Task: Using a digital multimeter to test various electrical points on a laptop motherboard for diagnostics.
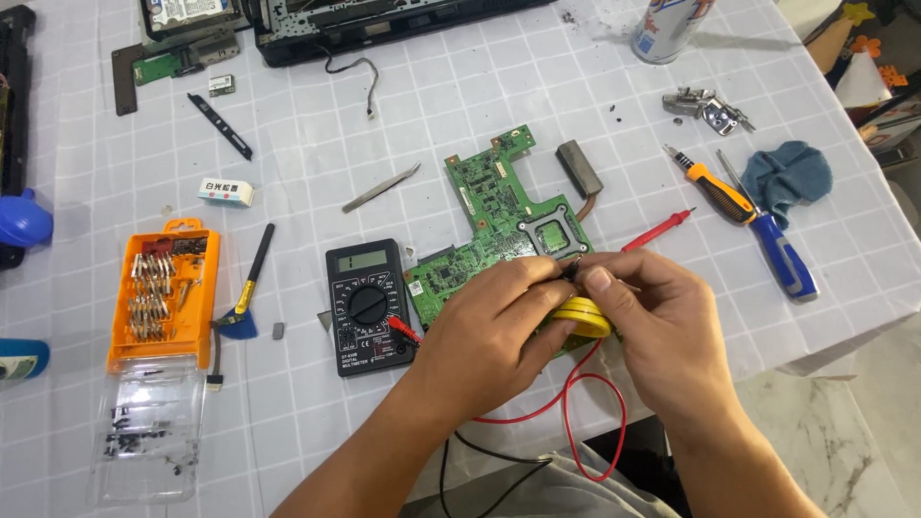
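Red lead wire [576, 403] loops nearest you. Both your hands, left [494, 331] and right [652, 326], pinch a black probe tip [573, 271] over the green circuit board [499, 216]; thin, light, probably slippery, so grip the insulated shaft.

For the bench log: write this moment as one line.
left hand: pinching black probe tip | right hand: pinching same tip | under hands: yellow tape roll, green circuit board | beside: black multimeter

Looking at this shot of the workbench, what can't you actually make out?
All head view:
- Black tip pinched between both hands: too small, fingers cover it.
- Yellow roll: mostly under the right hand.
- Circuit board: lower part behind the left hand.
- Laptop base: cut off by top edge.
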